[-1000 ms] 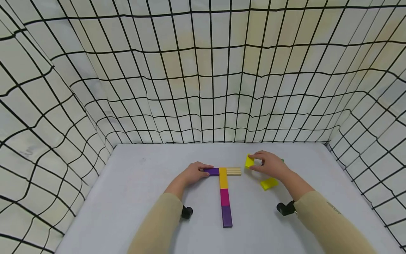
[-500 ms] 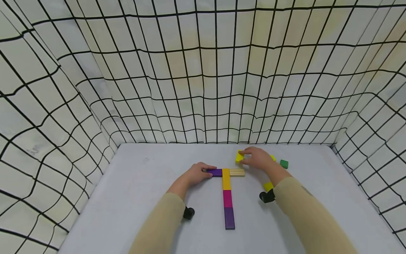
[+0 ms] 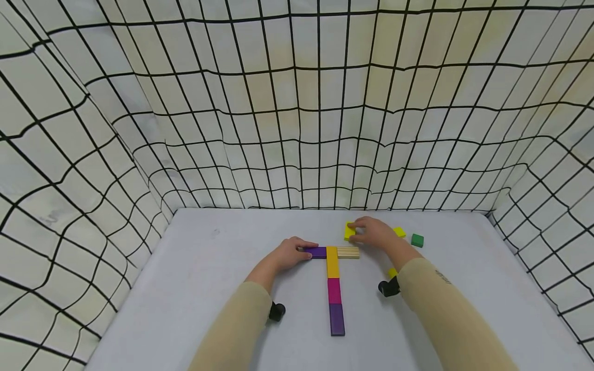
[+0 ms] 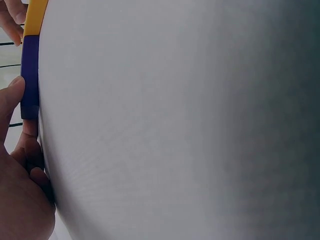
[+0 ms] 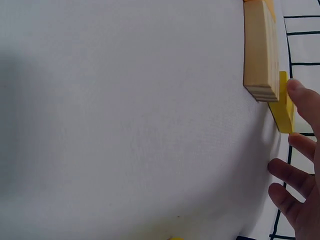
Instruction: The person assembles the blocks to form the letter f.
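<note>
My left hand (image 3: 286, 255) holds the left end of a purple block (image 3: 318, 252), its thumb along one side in the left wrist view (image 4: 30, 75). This block butts against an orange block (image 3: 332, 262) at the top of a column. Below follow a magenta block (image 3: 334, 291) and a second purple block (image 3: 337, 320). To the orange block's right lies a ridged bare-wood block (image 3: 348, 252). Just beyond the wood block, my right hand (image 3: 373, 233) pinches a yellow block (image 3: 348, 232) between thumb and finger; the right wrist view shows that yellow block (image 5: 283, 111) partly behind the wood block.
Right of the right hand are another yellow block (image 3: 399, 232) and a green block (image 3: 417, 240). A third yellow block (image 3: 392, 272) is partly covered by the right wrist camera (image 3: 389, 287). Black netting (image 3: 297, 111) over pale walls encloses the white table (image 3: 209, 273).
My right hand has carried the yellow block leftward, to just beyond the wood block, uncovering the green block and a yellow one. The left hand keeps its hold on the purple block.
</note>
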`<action>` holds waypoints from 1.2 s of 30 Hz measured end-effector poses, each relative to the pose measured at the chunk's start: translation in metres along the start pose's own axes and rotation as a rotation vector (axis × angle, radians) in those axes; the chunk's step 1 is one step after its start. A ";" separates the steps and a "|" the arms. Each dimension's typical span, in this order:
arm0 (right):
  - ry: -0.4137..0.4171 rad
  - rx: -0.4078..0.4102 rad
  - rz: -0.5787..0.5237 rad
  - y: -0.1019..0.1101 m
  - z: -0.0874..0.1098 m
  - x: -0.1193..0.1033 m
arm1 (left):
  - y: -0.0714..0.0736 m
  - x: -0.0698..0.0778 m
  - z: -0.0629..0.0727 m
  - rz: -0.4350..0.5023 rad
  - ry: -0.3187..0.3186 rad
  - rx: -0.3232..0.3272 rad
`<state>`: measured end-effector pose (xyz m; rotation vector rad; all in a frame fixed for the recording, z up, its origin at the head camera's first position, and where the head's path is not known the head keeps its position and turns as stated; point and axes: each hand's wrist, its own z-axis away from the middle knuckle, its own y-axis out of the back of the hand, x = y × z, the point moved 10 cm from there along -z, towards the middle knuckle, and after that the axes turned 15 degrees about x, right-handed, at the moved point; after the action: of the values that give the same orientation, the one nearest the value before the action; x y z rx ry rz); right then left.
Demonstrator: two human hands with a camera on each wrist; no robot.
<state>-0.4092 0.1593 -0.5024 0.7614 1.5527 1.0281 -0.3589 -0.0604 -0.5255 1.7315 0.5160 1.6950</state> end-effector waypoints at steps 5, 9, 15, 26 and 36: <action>-0.053 0.028 -0.036 0.005 0.002 0.008 | 0.001 0.003 0.002 0.001 0.001 0.001; -0.068 0.023 -0.039 0.003 0.000 0.012 | 0.001 0.003 0.002 0.001 0.008 -0.002; -0.095 0.018 -0.053 -0.001 -0.003 0.014 | 0.001 0.002 0.002 -0.006 0.009 -0.003; -0.114 -0.014 -0.047 -0.013 -0.011 0.006 | 0.001 -0.002 0.001 -0.019 0.015 -0.009; -0.083 -0.040 0.002 -0.022 -0.015 -0.012 | 0.000 -0.002 0.001 -0.022 0.022 -0.018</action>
<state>-0.4204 0.1364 -0.5163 0.7683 1.4567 1.0135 -0.3577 -0.0617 -0.5265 1.6902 0.5264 1.7004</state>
